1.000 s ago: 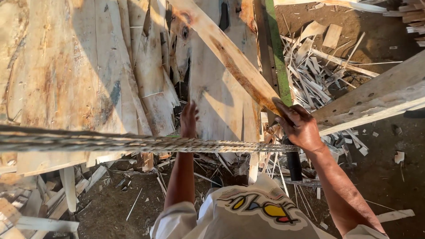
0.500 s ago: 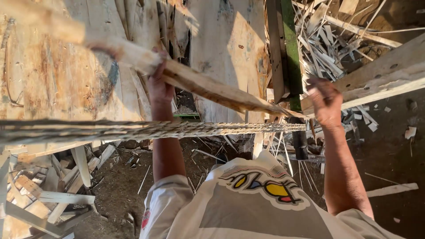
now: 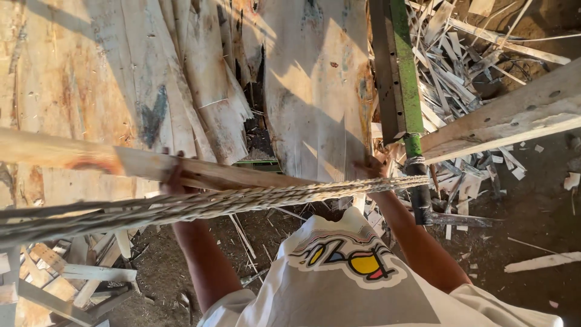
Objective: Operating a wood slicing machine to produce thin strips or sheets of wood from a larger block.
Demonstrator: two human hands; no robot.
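A long wooden slat (image 3: 242, 175) runs from the left edge across to the middle, roughly level. My left hand (image 3: 172, 181) grips it from below, about a third of the way along. My right hand (image 3: 370, 168) closes on its right end, at the lower edge of a wide pale wood sheet (image 3: 315, 91); the fingers are partly hidden. A thick twisted rope (image 3: 181, 206) stretches across just in front of both hands and covers the slat's right end.
Wide sheets of rough wood (image 3: 72, 79) lie stacked at the left. A green metal bar (image 3: 402, 66) stands right of the pale sheet, with a thick timber beam (image 3: 514, 115) slanting beside it. Offcuts (image 3: 460, 79) litter the dirt; wooden frame pieces (image 3: 60, 272) lie lower left.
The slat swung from a steep diagonal to nearly level, its far end moving left and down. My left hand moved left and took hold of it; my right hand stayed on its end.
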